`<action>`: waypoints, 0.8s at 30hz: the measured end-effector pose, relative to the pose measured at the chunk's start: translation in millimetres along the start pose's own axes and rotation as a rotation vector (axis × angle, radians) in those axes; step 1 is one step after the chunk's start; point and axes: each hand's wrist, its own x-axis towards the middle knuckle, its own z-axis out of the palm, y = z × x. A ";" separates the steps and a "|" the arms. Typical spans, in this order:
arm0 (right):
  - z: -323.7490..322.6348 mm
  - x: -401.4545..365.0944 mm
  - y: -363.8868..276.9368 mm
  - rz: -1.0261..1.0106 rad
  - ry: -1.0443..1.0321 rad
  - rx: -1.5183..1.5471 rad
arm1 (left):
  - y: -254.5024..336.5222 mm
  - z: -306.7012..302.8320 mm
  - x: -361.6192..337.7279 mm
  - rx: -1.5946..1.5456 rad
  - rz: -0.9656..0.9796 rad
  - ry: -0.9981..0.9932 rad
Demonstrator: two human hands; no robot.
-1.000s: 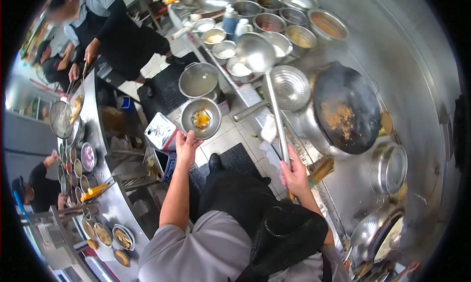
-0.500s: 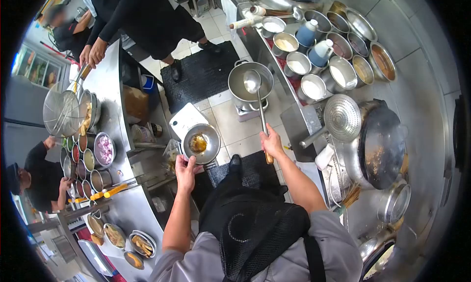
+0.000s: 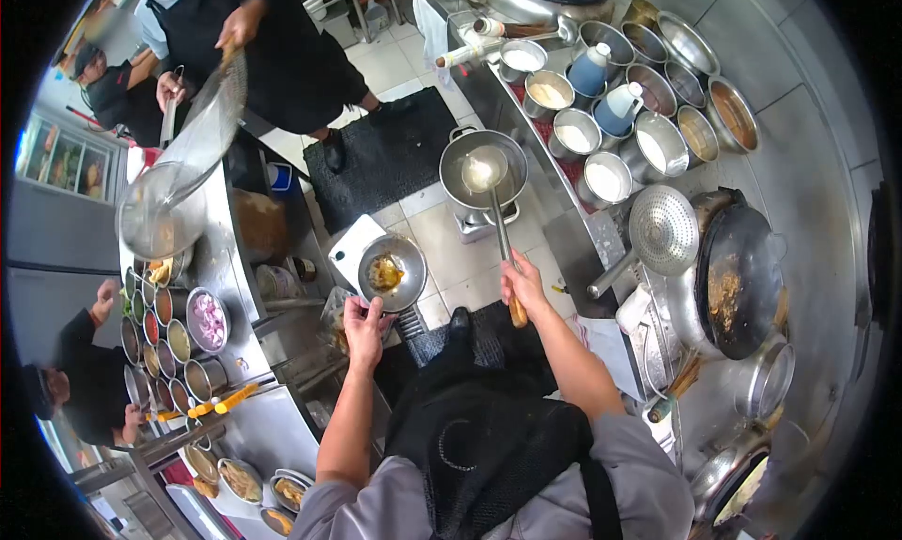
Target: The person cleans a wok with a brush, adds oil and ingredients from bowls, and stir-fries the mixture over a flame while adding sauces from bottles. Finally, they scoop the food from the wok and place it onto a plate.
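My left hand (image 3: 366,326) grips the near rim of a metal bowl (image 3: 413,275), thumb on the edge. Amber-brown contents (image 3: 385,273) lie in its bottom. In my right hand (image 3: 524,286) is a long ladle (image 3: 500,223), held at the wooden end of its handle. The ladle's cup is over the mouth of a two-handled metal pot (image 3: 455,185) and has something pale and shiny in it. Beneath the pot is a small stand (image 3: 477,223) on the tiled floor. A white board (image 3: 355,235) is partly hidden behind the bowl.
At right are several metal containers (image 3: 606,178) of powders and sauces, two blue-white bottles (image 3: 590,69), a perforated skimmer (image 3: 663,230) and a wok (image 3: 742,282). At left, a counter holds chopped onion (image 3: 209,320). A co-worker's hand (image 3: 242,22) holds a mesh strainer (image 3: 211,117).
The ladle's cup, plain metal before, now shows pale, shiny contents above the pot. My left hand and the bowl look nearly unmoved. A co-worker has lifted and tilted a mesh strainer.
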 end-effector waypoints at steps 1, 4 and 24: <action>0.5 -7.7 -3.9 -0.002 -0.022 0.044 | -2.5 2.0 3.3 -0.011 -0.001 0.002; 3.2 -31.7 -18.9 -0.022 -0.032 0.104 | -5.6 13.8 8.9 0.003 0.006 0.004; -107.1 -300.1 -164.3 -0.158 -0.080 -0.006 | 14.4 315.5 20.5 0.025 -0.030 -0.334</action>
